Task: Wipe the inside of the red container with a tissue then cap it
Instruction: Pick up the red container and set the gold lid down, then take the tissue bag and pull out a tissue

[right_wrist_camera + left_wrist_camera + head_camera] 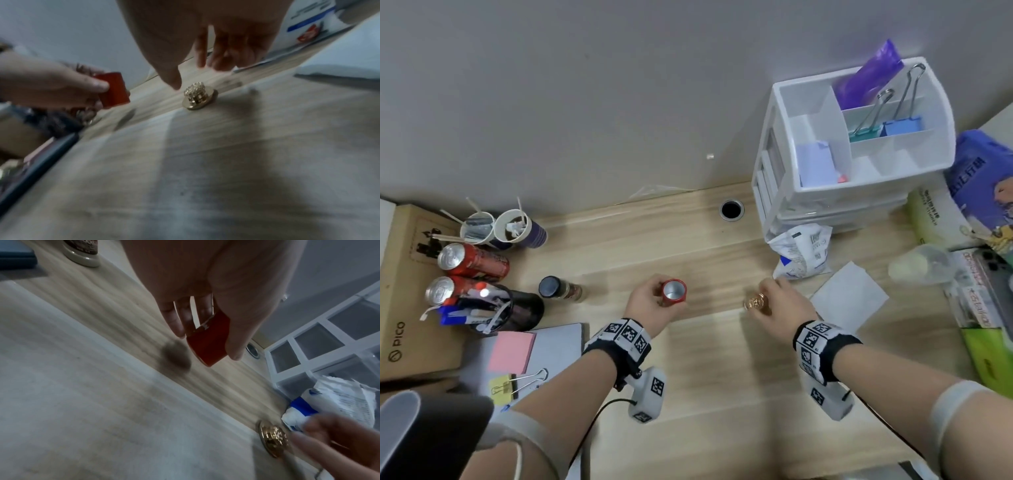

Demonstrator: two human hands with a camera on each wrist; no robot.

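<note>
My left hand [654,298] grips the small red container [673,292] a little above the wooden desk, its mouth facing up and its silver inside showing. In the left wrist view thumb and fingers clamp the container's red wall [207,344]. The gold ornate cap [756,303] stands on the desk to the right. My right hand [766,295] hovers over it with loosely spread fingers; the right wrist view shows the thumb tip just beside the cap [198,97], not gripping it. A flat white tissue [849,301] lies on the desk right of that hand.
A crumpled tissue pack [801,253] and a white drawer organizer [859,154] stand behind the right hand. Cans, paper cups, a pen cup and a small dark jar [560,288] crowd the left. A notebook with sticky notes [534,353] lies at the front left.
</note>
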